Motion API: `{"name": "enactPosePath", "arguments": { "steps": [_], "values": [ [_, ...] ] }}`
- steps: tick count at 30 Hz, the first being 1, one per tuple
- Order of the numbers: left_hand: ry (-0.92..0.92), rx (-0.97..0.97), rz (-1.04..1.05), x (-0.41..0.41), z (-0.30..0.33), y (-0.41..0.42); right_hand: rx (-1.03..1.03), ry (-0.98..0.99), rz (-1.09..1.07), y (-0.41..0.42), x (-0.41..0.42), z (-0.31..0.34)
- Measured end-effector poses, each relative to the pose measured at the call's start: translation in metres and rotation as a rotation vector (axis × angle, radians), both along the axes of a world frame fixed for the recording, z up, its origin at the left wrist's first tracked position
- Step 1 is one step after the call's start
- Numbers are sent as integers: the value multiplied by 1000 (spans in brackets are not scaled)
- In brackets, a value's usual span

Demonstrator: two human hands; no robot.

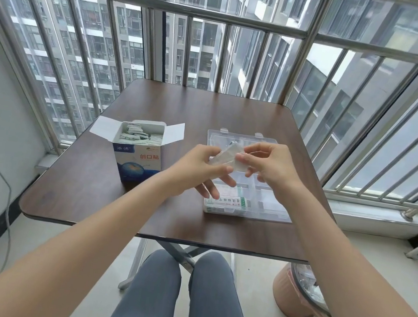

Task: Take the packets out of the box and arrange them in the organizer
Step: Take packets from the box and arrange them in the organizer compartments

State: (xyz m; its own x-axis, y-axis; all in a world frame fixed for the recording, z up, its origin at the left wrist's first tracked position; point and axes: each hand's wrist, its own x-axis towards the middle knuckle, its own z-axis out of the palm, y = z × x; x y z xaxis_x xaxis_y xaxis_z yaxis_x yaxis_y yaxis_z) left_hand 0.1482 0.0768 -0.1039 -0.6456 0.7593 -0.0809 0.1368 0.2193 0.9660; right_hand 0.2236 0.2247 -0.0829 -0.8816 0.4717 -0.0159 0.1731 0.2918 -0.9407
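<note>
Left hand (pixel 202 167) and right hand (pixel 269 164) both pinch small stack of packets (pixel 225 156) above clear organizer (pixel 271 205). Open plaster box (pixel 136 154) stands left on surface (pixel 183 105).

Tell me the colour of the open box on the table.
The box is blue and white with red lettering, seen best in the head view, the only one.
</note>
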Motion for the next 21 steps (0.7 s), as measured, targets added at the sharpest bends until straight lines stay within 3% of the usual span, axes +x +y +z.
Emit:
{"name": "enactPosePath", "arguments": {
  "steps": [8,14,17,21],
  "values": [
    [-4,149,114,7,-9,-6,-94,4,-21,-4,1,-5],
    [8,141,207,3,-11,-9,-283,112,-54,2,-2,-8],
    [235,98,307,2,-11,-11,-272,113,-78,8,-3,-10],
    [497,81,376,3,-7,-10,-68,-9,-89,11,-6,-19]
  ]
}}
